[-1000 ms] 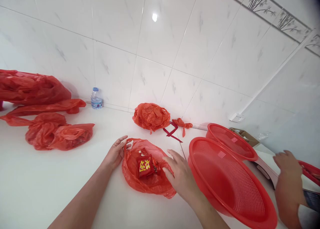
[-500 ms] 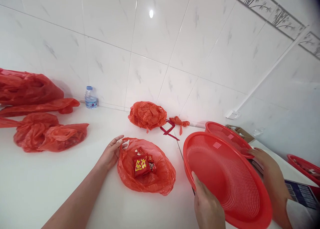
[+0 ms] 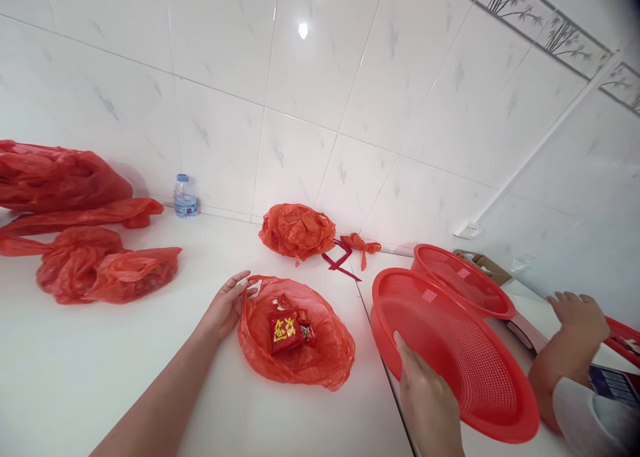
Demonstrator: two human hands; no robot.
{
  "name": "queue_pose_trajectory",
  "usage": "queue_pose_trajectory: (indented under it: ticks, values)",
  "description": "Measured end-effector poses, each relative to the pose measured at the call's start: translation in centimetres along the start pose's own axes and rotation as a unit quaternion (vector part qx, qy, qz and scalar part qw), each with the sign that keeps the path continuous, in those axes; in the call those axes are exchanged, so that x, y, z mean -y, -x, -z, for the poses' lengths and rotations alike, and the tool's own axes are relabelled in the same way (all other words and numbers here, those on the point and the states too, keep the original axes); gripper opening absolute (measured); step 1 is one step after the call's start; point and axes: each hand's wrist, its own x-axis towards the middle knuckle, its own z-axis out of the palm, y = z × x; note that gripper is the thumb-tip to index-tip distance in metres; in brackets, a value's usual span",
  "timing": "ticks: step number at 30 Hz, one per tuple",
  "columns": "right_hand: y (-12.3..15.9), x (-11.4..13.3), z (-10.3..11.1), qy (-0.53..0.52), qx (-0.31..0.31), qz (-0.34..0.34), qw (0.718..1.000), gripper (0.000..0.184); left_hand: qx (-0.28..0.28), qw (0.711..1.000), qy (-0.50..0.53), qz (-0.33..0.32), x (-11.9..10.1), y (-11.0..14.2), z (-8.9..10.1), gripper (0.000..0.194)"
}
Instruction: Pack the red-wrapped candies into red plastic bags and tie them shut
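Note:
My left hand (image 3: 231,305) holds the left rim of an open red plastic bag (image 3: 320,360), its fingertips at the edge. Inside the bag lie a few small red packets, the front packet (image 3: 286,330) carrying yellow characters. On the right, my right hand (image 3: 429,398) grips the near-left rim of a large red perforated plastic basket (image 3: 440,324), thumb over the inner side. The bottom of that basket looks bare where it shows. A second red basket (image 3: 465,277) stands behind it, close to its far rim.
Another person's hand (image 3: 580,317) reaches in from the right. Bunched red bags (image 3: 100,264) lie at left near a water bottle (image 3: 185,197). A crumpled red bag (image 3: 297,230) and a dark red ribbon (image 3: 343,260) lie by the wall. A dark seam (image 3: 393,384) crosses the white tabletop.
The other person's hand has left the baskets and moved right. The front basket has come down flatter, still in my right hand. My left hand stays on the bag.

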Motion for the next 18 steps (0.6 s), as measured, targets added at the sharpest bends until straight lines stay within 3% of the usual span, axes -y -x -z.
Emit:
queue_pose_trajectory:
  ticks: [4, 8, 12, 18]
  values:
    - [-0.7, -1.2, -0.3, 0.018, 0.012, -0.017, 1.000, 0.052, 0.000, 1.000, -0.001, 0.001, 0.0, 0.1, 0.0, 0.036]
    - [-0.9, -1.0, 0.0, -0.001, -0.024, -0.025, 0.999, 0.042, 0.000, 1.000, -0.005, 0.001, 0.0, 0.1, -0.1, 0.036]
    - [-0.8, 1.7, 1.3, -0.102, -0.083, -0.019, 0.991, 0.044, 0.005, 1.000, -0.012, 0.001, 0.2, -0.1, 0.2, 0.036]
    - [-0.2, 6.7, 1.9, -0.213, -0.007, 0.081, 0.974, 0.051, 0.010, 1.000, -0.017, -0.001, 0.3, -0.2, 0.5, 0.038]
